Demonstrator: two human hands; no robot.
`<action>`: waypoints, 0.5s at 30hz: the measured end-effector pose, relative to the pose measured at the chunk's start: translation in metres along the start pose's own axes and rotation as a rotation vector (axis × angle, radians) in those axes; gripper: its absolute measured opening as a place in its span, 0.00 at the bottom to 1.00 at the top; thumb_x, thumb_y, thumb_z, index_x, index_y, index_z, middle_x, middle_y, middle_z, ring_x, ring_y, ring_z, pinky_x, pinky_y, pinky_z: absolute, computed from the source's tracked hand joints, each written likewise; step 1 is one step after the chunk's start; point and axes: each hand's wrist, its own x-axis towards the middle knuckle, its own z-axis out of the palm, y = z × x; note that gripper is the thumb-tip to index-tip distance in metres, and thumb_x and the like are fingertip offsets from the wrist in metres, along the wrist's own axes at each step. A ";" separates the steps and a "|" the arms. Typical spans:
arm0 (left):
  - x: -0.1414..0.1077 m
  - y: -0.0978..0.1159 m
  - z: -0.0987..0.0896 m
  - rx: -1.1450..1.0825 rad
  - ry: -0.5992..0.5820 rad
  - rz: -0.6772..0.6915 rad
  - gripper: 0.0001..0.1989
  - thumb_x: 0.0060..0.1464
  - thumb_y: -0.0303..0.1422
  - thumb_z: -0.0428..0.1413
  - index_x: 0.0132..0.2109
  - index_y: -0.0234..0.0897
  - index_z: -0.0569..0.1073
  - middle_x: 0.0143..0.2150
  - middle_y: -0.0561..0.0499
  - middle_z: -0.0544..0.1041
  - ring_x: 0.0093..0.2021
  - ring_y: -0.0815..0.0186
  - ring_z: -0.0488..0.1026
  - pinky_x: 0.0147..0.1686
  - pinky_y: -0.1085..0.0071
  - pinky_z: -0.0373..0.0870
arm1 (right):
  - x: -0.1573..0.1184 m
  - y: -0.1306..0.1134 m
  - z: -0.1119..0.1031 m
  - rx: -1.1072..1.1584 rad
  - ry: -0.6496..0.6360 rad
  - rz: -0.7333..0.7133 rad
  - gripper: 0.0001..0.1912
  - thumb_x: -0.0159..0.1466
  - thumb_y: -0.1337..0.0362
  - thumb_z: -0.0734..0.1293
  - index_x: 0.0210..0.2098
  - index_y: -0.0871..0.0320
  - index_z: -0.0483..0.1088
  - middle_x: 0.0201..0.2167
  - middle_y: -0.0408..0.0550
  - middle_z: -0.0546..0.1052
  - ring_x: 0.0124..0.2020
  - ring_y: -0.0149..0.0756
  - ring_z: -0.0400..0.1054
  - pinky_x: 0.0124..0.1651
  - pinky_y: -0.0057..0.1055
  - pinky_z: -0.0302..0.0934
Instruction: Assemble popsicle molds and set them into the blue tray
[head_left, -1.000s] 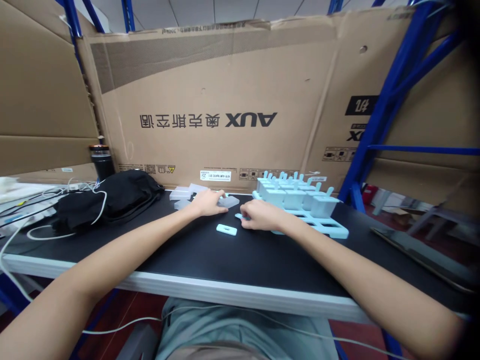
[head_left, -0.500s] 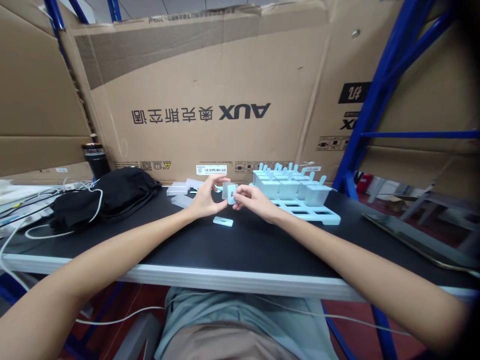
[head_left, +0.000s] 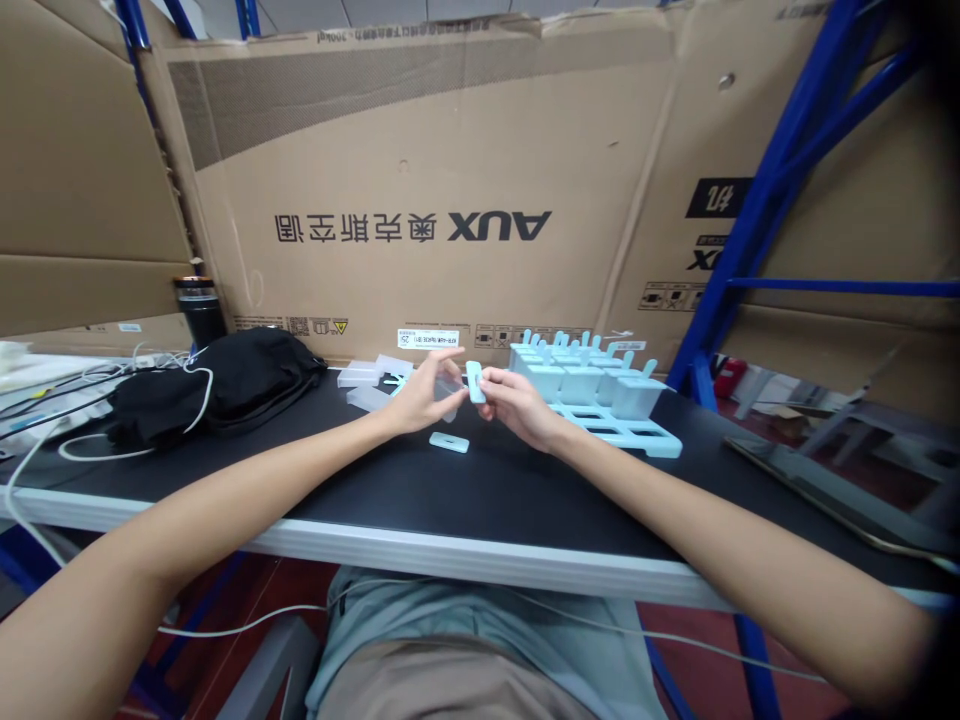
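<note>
Over the middle of the black table, my right hand (head_left: 517, 403) pinches a light-blue slotted lid (head_left: 475, 382) upright. Just left of it, my left hand (head_left: 425, 393) has thumb and fingers around a clear, frosted mould cup (head_left: 448, 398), partly hidden by the fingers. Another slotted blue lid (head_left: 449, 442) lies flat on the table in front of my hands. Several frosted cups (head_left: 358, 374) lie behind my left hand, beside some light-blue pieces (head_left: 396, 381). To the right, a light-blue rack (head_left: 652, 440) holds several lidded cups with sticks pointing up.
A black cloth bag (head_left: 259, 380) and white cables (head_left: 97, 455) lie at the left, with a dark bottle (head_left: 200, 312) behind. A flat glossy device (head_left: 832, 495) rests at the right. Large cardboard (head_left: 405, 130) stands along the back, with blue shelf posts (head_left: 757, 210) at the right.
The lid in my right hand has moved away from the cup in my left hand, leaving a small gap. The cup sits a little lower, and the camera view has shifted slightly.
</note>
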 end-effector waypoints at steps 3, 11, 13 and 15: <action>-0.002 -0.006 0.004 0.025 0.001 -0.009 0.29 0.52 0.31 0.57 0.57 0.41 0.52 0.43 0.48 0.66 0.40 0.65 0.69 0.43 0.62 0.70 | 0.000 0.003 0.001 -0.050 0.001 0.031 0.18 0.58 0.51 0.69 0.29 0.57 0.61 0.24 0.40 0.66 0.25 0.27 0.58 0.30 0.28 0.54; 0.001 -0.002 0.001 -0.246 -0.040 -0.255 0.29 0.47 0.32 0.63 0.52 0.41 0.56 0.34 0.55 0.71 0.38 0.66 0.74 0.44 0.64 0.71 | 0.003 0.017 -0.002 -0.101 -0.035 0.039 0.21 0.62 0.45 0.65 0.32 0.57 0.59 0.23 0.37 0.60 0.23 0.26 0.56 0.28 0.27 0.52; 0.002 0.000 -0.003 -0.299 -0.108 -0.319 0.31 0.48 0.35 0.63 0.54 0.39 0.57 0.35 0.52 0.74 0.41 0.63 0.76 0.46 0.62 0.71 | 0.004 0.019 -0.004 -0.120 -0.040 0.032 0.22 0.62 0.44 0.64 0.31 0.56 0.58 0.23 0.36 0.59 0.23 0.25 0.55 0.27 0.27 0.53; 0.003 0.001 -0.005 -0.360 -0.172 -0.355 0.33 0.50 0.36 0.63 0.58 0.39 0.54 0.38 0.49 0.76 0.43 0.61 0.76 0.47 0.60 0.71 | 0.005 0.019 -0.004 -0.142 -0.045 0.042 0.22 0.62 0.43 0.63 0.31 0.56 0.57 0.23 0.36 0.59 0.22 0.25 0.56 0.27 0.27 0.53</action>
